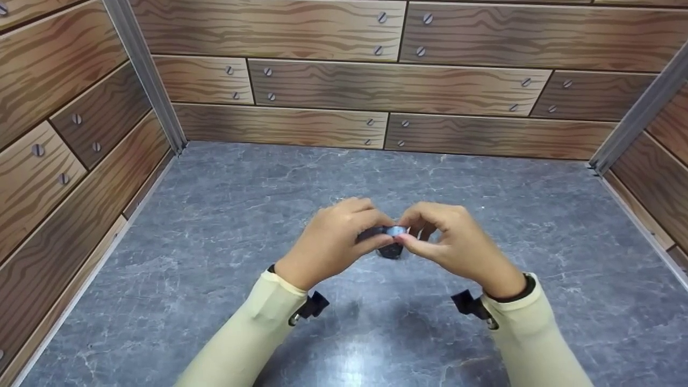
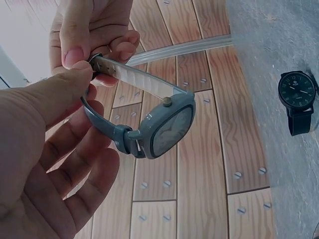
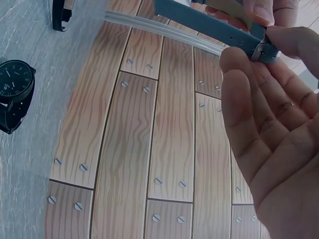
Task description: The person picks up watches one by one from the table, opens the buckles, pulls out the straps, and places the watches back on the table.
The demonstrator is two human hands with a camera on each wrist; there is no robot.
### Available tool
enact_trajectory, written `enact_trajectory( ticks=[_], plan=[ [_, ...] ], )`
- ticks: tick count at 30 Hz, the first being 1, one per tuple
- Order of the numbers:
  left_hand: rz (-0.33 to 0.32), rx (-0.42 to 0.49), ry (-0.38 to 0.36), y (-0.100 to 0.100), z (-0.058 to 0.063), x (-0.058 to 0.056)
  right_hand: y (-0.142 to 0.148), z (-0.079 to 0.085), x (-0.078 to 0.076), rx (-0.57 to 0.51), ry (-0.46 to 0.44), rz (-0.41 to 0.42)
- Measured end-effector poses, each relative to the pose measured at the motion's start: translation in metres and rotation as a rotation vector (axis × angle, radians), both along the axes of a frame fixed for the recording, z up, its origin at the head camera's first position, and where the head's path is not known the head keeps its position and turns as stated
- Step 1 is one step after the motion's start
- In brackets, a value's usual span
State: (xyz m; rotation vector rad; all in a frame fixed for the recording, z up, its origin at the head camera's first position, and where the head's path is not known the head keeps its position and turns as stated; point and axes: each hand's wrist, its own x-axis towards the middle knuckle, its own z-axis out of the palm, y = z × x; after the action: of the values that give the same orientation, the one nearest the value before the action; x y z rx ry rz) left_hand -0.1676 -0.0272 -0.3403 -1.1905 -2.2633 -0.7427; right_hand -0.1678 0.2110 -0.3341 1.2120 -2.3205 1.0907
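Both hands hold one blue-grey wristwatch [image 2: 169, 127] with a squarish case, raised over the table. Its strap [image 3: 209, 30] is looped round and brought together at the metal buckle [image 3: 260, 50]. My left hand [image 1: 338, 236] pinches the strap by the buckle between thumb and fingers. From the other side, my right hand [image 1: 451, 236] pinches the strap end at the same buckle, thumb and fingertips close to the left ones. In the head view the hands hide most of the watch.
A black round-faced watch [image 2: 297, 92] lies on the grey marbled table [image 1: 258, 188], below the hands. Near it in the right wrist view is a black strap-like piece [image 3: 61, 15]. Wood-patterned panels [image 1: 322, 80] with metal corner posts [image 1: 153, 75] enclose the table at the back and sides.
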Motion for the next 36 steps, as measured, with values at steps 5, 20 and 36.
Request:
enact_trajectory(
  ticks=[5, 20, 36],
  plan=[
    [-0.001, 0.001, 0.006, -0.0003, 0.0012, 0.0, 0.0005, 0.0011, 0.0, -0.007, -0.009, 0.015],
    [-0.036, 0.017, 0.0, -0.0003, -0.0003, -0.0005, 0.0012, 0.0019, 0.0001, -0.045, -0.021, 0.033],
    [-0.062, 0.067, -0.136, -0.0013, 0.0002, -0.002, 0.0028, -0.0003, -0.004, -0.174, -0.072, 0.1]
  ],
)
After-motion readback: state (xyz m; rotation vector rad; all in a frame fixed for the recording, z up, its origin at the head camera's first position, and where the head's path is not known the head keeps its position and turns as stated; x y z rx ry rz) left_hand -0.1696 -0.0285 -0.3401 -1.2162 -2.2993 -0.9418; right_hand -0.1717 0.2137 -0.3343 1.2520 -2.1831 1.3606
